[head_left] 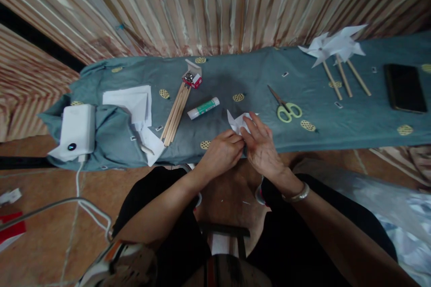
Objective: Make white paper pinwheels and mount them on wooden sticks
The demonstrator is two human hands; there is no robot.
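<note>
At the front edge of the cloth-covered table, my left hand is closed on the near side of a white paper pinwheel. My right hand grips the same paper from the right, fingers bent over it and partly hiding it. Left of them lies a green and white glue stick. Scissors with light green handles rest to the right, blades apart. Several wooden sticks lie side by side, their far ends by an open small box of metal pins.
Finished paper pinwheels on sticks lie at the back right, near a black phone. White paper sheets lie at the left. Beside them, a white power bank has a cable hanging off the table.
</note>
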